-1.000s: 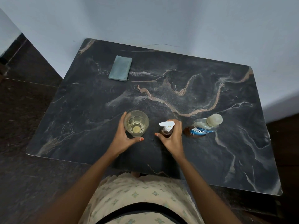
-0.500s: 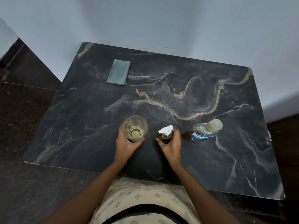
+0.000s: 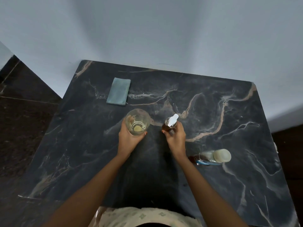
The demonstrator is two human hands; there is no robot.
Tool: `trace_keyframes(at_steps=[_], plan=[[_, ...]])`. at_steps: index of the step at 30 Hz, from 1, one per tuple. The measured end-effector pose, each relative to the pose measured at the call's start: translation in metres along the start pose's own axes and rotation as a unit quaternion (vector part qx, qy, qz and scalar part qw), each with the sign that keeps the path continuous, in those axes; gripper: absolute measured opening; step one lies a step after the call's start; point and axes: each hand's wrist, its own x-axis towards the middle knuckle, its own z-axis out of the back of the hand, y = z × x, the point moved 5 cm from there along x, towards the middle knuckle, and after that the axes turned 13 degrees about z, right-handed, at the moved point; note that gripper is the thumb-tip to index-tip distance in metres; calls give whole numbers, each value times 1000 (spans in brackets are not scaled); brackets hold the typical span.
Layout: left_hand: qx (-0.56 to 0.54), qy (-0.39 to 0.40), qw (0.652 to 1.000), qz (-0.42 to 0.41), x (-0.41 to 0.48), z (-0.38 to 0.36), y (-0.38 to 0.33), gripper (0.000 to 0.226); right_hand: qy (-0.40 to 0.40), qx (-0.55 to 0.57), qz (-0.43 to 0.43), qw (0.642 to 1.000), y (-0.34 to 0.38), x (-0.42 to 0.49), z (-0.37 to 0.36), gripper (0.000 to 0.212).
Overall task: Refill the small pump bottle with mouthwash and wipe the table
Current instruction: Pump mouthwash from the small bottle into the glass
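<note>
My left hand (image 3: 127,139) grips a clear drinking glass (image 3: 137,121) with a little yellowish liquid at its bottom. My right hand (image 3: 175,137) is closed around the small pump bottle (image 3: 168,125), whose body is amber and whose pump head is white. Both stand near the middle of the dark marble table (image 3: 229,120). The mouthwash bottle (image 3: 211,157), with a whitish cap, a blue label and amber liquid, stands to the right of my right arm, nearer to me. A folded grey-blue cloth (image 3: 118,91) lies at the back left of the table.
A pale wall runs behind the table. Dark floor lies to the left and right of it. The table's front edge is close to my body.
Both hands have moved away from me toward the table's middle, carrying the glass and the pump bottle. The mouthwash bottle has stayed where it was. The camera view has shifted.
</note>
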Motion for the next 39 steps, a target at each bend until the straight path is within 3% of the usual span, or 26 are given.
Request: trace_keyframes(at_steps=[15, 26, 39], plan=[[-1, -31, 999, -39, 123, -37, -59, 85, -59, -39, -41, 997, -19, 123, -22, 52], [4, -49, 999, -17, 153, -44, -57, 85, 11, -42, -52, 998, -25, 155, -31, 56], [-7, -31, 999, -21, 158, -48, -53, 93, 32, -39, -58, 997, -31, 159, -32, 62]])
